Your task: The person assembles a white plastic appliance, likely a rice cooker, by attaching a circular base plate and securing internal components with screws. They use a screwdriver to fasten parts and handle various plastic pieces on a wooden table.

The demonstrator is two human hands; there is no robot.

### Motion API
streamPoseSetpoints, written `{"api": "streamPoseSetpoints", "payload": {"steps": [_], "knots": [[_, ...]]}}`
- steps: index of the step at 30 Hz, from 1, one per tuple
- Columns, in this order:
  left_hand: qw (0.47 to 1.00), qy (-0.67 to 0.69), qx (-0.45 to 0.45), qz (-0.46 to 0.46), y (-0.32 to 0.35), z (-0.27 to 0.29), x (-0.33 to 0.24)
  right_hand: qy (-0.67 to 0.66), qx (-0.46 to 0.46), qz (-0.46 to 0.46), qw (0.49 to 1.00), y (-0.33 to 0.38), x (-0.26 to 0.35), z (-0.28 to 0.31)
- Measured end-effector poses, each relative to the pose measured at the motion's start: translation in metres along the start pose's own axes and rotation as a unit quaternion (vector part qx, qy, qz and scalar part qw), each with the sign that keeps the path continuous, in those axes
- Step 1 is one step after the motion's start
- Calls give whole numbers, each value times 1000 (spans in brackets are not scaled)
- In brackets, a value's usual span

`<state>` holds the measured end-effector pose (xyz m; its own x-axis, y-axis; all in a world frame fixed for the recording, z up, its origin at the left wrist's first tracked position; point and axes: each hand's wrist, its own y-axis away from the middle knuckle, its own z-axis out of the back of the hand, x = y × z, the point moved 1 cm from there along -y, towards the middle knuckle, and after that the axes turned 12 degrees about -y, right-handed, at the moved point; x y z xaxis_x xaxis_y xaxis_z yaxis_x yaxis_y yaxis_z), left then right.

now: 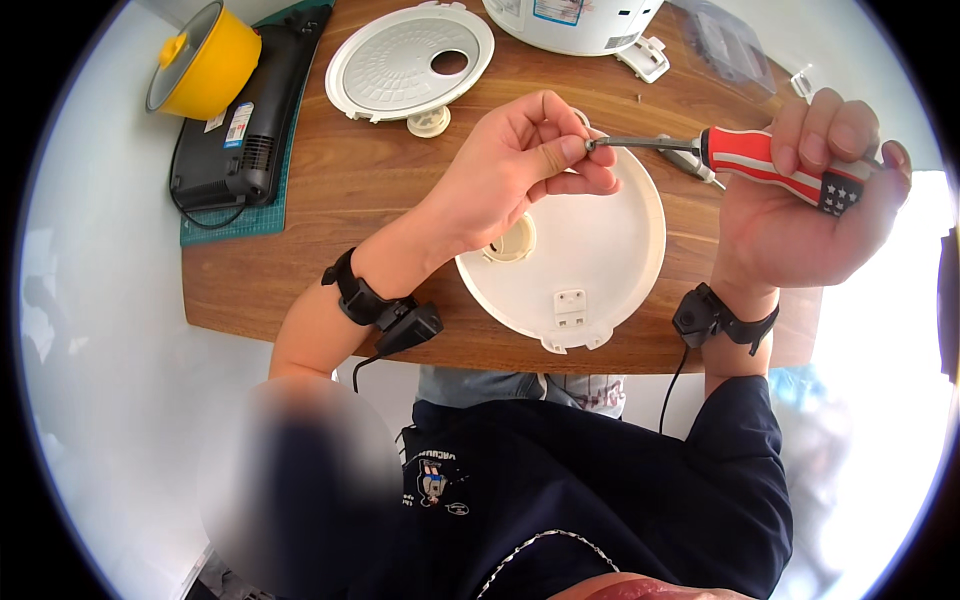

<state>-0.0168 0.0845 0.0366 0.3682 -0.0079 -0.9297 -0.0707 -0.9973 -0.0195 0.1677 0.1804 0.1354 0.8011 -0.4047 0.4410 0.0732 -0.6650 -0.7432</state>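
My right hand (795, 225) is wrapped round the handle of a screwdriver (735, 152), which has a red and white striped grip with a dark starred end. The shaft points left and lies nearly level. At its tip my left hand (510, 165) is closed, thumb and forefinger pinching a tiny metal piece that looks like a screw (590, 146). Both hands are raised over a round white plastic cover (600, 265) near the table's front edge. The cover has a cream ring-shaped part (513, 240) at its left and small clips along its rim.
Beyond my left hand lies a white perforated disc (385, 75) with a hole. A white appliance body (570, 25) stands at the back, beside a small white bracket (648, 62) and a clear plastic box (730, 45). At left, a yellow pot (220, 75) and black appliance (225, 165) rest on a green mat (265, 222).
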Motion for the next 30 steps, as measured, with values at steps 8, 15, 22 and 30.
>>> {"api": "streamPoseSetpoints", "payload": {"steps": [8, 15, 22, 30], "knots": [[1000, 17, -6, 3, -1, 0, 5, -17, 66, -8, 998, 1, -1, 12], [1000, 1, -26, 6, -1, 2, 6, 5, 96, -84, 992, -1, -2, 23], [967, -136, -138, -165, -1, -1, 1, 156, -22, -29, 987, 7, -21, 33], [941, -212, -156, -211, -4, 16, -18, 300, -43, 55, 951, -7, -25, -1]]}}
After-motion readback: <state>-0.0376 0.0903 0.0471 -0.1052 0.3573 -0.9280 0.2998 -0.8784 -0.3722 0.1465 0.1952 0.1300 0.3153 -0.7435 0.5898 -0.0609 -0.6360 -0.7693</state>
